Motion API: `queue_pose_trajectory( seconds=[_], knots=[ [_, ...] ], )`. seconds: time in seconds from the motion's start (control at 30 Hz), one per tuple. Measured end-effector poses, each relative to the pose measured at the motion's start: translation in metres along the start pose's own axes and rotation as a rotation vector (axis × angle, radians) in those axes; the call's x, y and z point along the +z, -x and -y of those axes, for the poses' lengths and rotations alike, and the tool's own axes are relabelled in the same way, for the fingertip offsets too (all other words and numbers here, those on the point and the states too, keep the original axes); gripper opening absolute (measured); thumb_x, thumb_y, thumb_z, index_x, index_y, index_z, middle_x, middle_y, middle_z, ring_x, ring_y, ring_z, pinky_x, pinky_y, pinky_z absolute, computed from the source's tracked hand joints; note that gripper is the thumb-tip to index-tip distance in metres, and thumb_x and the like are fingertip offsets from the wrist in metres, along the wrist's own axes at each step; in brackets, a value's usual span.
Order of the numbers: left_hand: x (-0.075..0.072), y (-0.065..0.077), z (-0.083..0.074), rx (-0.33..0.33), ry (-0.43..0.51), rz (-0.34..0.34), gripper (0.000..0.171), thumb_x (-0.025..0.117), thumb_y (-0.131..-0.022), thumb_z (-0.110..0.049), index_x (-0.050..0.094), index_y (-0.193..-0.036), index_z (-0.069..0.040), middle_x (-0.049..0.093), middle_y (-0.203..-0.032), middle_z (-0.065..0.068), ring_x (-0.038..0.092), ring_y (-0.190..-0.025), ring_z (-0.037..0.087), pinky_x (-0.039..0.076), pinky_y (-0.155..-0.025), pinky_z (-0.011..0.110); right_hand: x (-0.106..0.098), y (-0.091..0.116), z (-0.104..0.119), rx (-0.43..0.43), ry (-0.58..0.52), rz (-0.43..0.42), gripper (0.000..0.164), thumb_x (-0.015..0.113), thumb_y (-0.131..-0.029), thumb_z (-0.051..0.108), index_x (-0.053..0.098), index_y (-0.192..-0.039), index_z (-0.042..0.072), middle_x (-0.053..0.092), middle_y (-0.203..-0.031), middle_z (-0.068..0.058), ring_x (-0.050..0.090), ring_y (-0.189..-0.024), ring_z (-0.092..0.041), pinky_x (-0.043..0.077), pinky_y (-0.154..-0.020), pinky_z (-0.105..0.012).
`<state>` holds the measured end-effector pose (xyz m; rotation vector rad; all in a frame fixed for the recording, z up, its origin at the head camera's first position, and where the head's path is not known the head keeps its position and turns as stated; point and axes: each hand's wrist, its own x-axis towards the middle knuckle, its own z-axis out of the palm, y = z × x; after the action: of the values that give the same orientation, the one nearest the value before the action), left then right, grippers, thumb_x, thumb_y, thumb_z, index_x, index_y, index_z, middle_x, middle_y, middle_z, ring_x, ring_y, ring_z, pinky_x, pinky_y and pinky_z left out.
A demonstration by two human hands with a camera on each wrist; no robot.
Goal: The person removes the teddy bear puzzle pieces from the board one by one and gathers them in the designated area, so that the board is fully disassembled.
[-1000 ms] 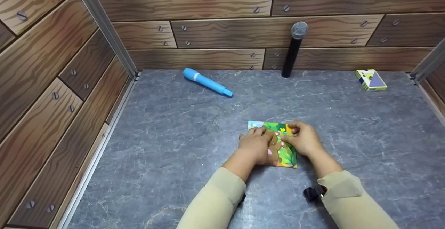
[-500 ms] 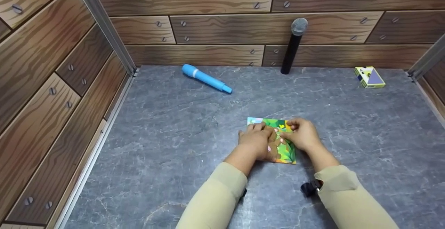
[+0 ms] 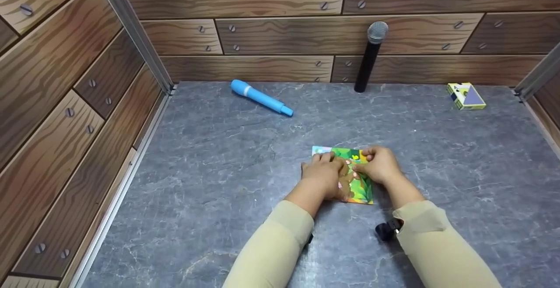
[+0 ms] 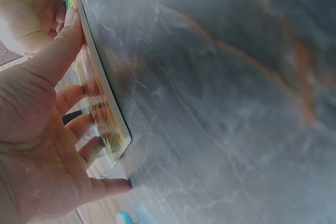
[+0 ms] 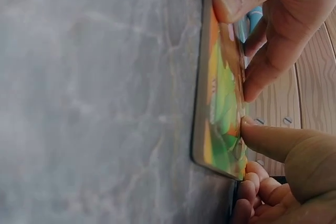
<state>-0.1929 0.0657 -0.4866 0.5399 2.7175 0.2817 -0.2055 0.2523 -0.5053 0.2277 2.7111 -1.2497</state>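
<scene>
A thin board with rounded corners (image 3: 361,195) lies flat on the table, printed with a green and brown cartoon picture. Over its left part my left hand (image 3: 320,177) rests with fingers spread, covering much of the picture. In the left wrist view, that hand's thumb lies along the near edge and the little finger reaches past the board to the tabletop. My right hand (image 3: 381,165) is at the board's upper right corner. The right wrist view shows its thumb (image 5: 262,135) on the picture and the other fingers curled against the board's edge.
A blue microphone-shaped object (image 3: 261,97) lies at the back left. Against the back wall stands a black microphone (image 3: 368,60) with a silver head. A small yellow and purple box (image 3: 466,96) lies at the back right. Wood-patterned panels (image 3: 280,36) border the table (image 3: 197,170).
Both hands keep nearly the same places on the board. The whole head view has shifted slightly, and the right forearm sits a little further left.
</scene>
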Motion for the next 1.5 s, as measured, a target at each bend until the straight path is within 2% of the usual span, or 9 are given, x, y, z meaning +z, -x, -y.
queue_pose_trajectory(
  seconds=[0.13,0.2,0.5,0.73,0.97,1.2,1.5],
  knots=[
    [-0.001,-0.001,-0.001,0.000,-0.013,0.001,0.091,0.090,-0.074,-0.065,0.053,-0.153,-0.038,0.038,-0.164,-0.007,0.034,-0.148,0.023,0.039,-0.114,0.061,-0.001,-0.001,0.002,0.013,0.000,0.009,0.052,0.086,-0.086,0.012,0.063,-0.124,-0.014,0.060,-0.106,-0.017,0.055,-0.100,-0.030,0.047,-0.084,-0.035],
    [-0.001,-0.001,-0.001,0.004,-0.011,0.005,0.090,0.089,-0.075,-0.065,0.054,-0.153,-0.038,0.038,-0.163,-0.007,0.034,-0.147,0.023,0.038,-0.114,0.061,-0.002,-0.001,0.002,0.024,0.003,0.014,0.052,0.086,-0.087,0.013,0.063,-0.125,-0.014,0.059,-0.106,-0.016,0.054,-0.099,-0.029,0.047,-0.082,-0.034],
    [-0.003,-0.003,-0.001,0.005,0.000,0.037,0.085,0.087,-0.080,-0.063,0.053,-0.154,-0.038,0.036,-0.164,-0.006,0.032,-0.149,0.025,0.035,-0.117,0.063,-0.004,-0.004,0.003,0.039,-0.002,0.016,0.052,0.085,-0.088,0.012,0.062,-0.127,-0.013,0.057,-0.108,-0.017,0.054,-0.101,-0.030,0.048,-0.086,-0.038],
    [-0.003,-0.002,0.000,0.008,-0.001,0.021,0.087,0.088,-0.078,-0.064,0.053,-0.153,-0.038,0.038,-0.163,-0.006,0.033,-0.148,0.025,0.036,-0.115,0.064,-0.003,-0.003,0.004,0.043,-0.021,0.010,0.053,0.084,-0.088,0.010,0.061,-0.128,-0.014,0.060,-0.111,-0.020,0.056,-0.103,-0.032,0.049,-0.088,-0.039],
    [-0.002,-0.001,0.000,0.012,0.013,0.011,0.086,0.089,-0.078,-0.062,0.054,-0.153,-0.038,0.038,-0.162,-0.007,0.032,-0.148,0.024,0.036,-0.116,0.063,-0.004,0.001,0.002,-0.037,-0.017,-0.030,0.052,0.086,-0.084,0.008,0.063,-0.125,-0.015,0.067,-0.115,-0.026,0.063,-0.107,-0.036,0.052,-0.087,-0.038],
    [0.000,-0.002,0.002,0.014,0.007,0.006,0.081,0.090,-0.077,-0.062,0.056,-0.147,-0.039,0.039,-0.161,-0.008,0.032,-0.149,0.023,0.036,-0.116,0.060,-0.006,0.003,-0.003,-0.159,-0.035,-0.046,0.042,0.078,-0.078,-0.005,0.066,-0.116,-0.017,0.071,-0.108,-0.029,0.068,-0.101,-0.039,0.051,-0.076,-0.023],
    [0.001,-0.002,0.003,0.012,0.012,0.021,0.077,0.088,-0.079,-0.063,0.057,-0.145,-0.039,0.037,-0.164,-0.007,0.031,-0.150,0.024,0.034,-0.117,0.060,-0.005,0.004,-0.008,-0.184,-0.070,-0.035,0.051,0.078,-0.078,-0.012,0.061,-0.125,-0.019,0.069,-0.108,-0.029,0.066,-0.094,-0.033,0.050,-0.071,-0.017]
  ],
)
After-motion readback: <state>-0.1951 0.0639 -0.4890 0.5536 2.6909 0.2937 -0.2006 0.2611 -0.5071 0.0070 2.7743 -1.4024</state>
